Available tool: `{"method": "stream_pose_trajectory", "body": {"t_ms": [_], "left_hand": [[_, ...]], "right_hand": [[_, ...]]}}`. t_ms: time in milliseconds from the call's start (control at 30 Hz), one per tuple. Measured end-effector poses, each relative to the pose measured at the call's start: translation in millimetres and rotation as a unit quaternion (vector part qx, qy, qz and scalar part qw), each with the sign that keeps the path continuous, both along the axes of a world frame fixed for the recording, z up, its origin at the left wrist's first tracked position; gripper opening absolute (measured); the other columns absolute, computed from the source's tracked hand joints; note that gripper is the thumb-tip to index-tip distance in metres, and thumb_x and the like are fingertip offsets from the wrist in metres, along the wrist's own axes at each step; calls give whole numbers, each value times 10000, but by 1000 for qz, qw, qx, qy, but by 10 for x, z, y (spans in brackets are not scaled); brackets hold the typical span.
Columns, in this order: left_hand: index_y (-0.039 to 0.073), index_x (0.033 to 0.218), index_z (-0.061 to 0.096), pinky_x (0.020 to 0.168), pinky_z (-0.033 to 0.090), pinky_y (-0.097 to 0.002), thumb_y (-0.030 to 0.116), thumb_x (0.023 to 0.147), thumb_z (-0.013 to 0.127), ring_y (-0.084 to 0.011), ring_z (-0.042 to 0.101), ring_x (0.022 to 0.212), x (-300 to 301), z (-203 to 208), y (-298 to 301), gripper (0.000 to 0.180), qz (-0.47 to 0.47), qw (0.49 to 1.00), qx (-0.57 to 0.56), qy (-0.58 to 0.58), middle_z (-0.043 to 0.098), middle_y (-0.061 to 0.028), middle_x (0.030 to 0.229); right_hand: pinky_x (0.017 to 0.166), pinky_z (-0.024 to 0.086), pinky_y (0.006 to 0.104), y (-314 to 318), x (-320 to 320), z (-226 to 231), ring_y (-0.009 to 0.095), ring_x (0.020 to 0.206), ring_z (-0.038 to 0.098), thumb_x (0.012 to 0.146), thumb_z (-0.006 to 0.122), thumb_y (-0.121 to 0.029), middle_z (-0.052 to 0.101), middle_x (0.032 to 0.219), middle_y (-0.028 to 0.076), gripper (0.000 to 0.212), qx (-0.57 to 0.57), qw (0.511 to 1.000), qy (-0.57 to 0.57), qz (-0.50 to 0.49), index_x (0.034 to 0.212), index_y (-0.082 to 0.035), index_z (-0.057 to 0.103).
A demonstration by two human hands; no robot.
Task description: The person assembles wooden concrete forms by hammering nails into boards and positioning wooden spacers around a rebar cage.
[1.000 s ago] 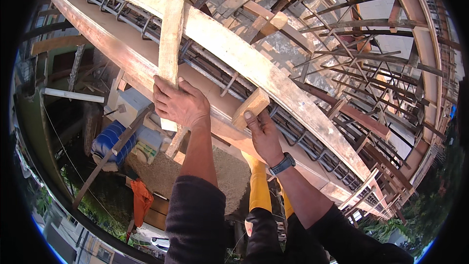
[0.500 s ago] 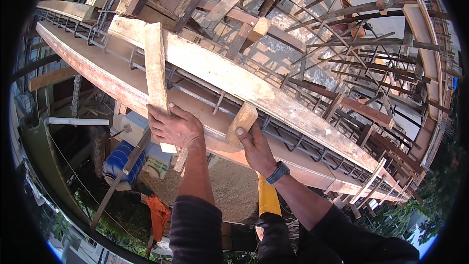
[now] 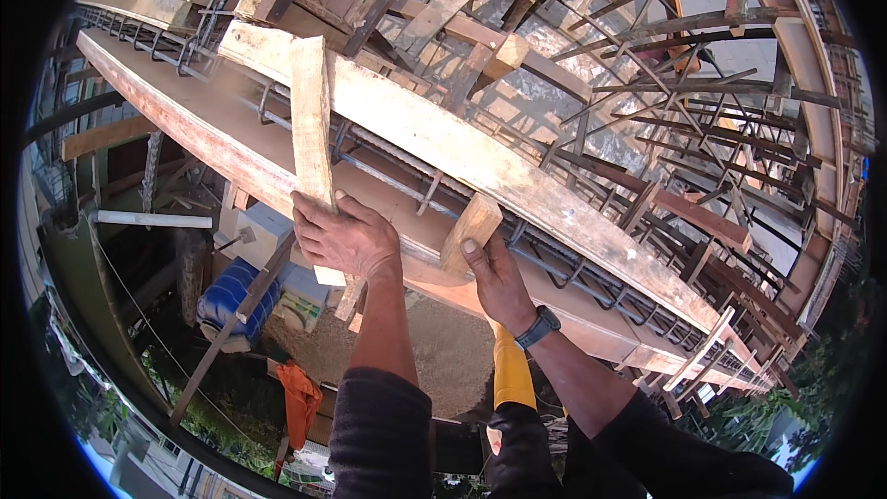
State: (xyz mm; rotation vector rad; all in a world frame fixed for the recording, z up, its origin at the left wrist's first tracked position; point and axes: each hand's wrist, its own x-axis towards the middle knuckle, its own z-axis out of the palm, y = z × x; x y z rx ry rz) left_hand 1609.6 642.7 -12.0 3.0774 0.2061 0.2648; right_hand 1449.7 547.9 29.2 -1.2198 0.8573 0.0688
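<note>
A pale wooden slat lies crosswise over the long formwork trough, from its far board to its near board. My left hand grips the slat's near end, fingers at its left edge and thumb on the right. In my right hand is a short wooden block, held between thumb and fingers over the near board. Its fingers are partly hidden behind the block. A rebar cage runs along the trough beneath both pieces.
Below the near board are a sand heap, a blue wrapped bundle and an orange cloth. Yellow boots show beside my right forearm. Beyond the trough stands a tangle of timber props and poles.
The whole scene has shifted slightly right in the view, and both hands with it. Each hand keeps its hold on its piece of wood.
</note>
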Motion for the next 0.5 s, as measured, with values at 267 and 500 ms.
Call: {"method": "stream_pose_trajectory", "body": {"t_ms": [267,500], "left_hand": [[81,1561,350,1135,287,-502,474,1019,425,-363,437,1332,2,-26,31,674,-2,1000,-2,-8,478,-199,1460],[65,1566,321,1147,281,-515,397,1001,466,-353,406,1372,-12,1,19,672,0,1000,-10,12,457,-191,1466]], "right_hand": [[1067,433,382,17,34,13,261,1249,556,1098,469,-369,554,1389,195,603,-2,1000,4,-6,1536,15,313],[1088,414,377,18,65,19,259,1284,528,1094,474,-383,532,1409,208,623,-6,1000,-5,-24,1522,39,312]]}}
